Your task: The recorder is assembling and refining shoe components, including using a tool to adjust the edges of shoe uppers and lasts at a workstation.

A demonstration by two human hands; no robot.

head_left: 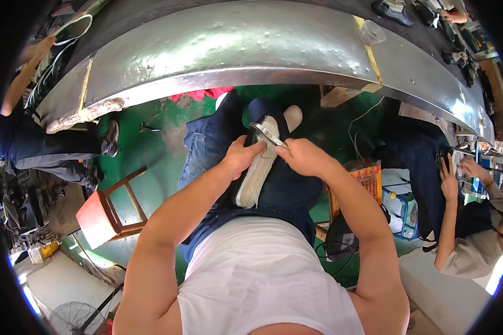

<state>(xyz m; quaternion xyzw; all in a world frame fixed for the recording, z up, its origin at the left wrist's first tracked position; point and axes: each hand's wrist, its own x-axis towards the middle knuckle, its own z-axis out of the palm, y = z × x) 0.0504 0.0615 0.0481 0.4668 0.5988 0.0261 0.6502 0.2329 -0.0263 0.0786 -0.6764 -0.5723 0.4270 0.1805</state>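
Note:
Across my lap, over my dark-blue-clothed thighs, lies a shoe (250, 187) with its pale underside turned up and a serrated-looking edge. My left hand (241, 156) is closed on its left side, the thumb lying over the underside. From the right, my right hand (303, 156) grips a shiny metal hand tool (268, 135) with a curved head. The tool lies slantwise over the far part of the shoe, seemingly touching it. Its handle is mostly hidden in my fist, so its exact kind is unclear.
A metal-topped bench (223, 47) curves across ahead, holding a clear cup (372, 33). Pliers (149, 124) lie on the green floor. A red-seated stool (99, 219) is tipped at left; a basket (365, 181) and black bag (342, 237) sit right. Other people work on both sides.

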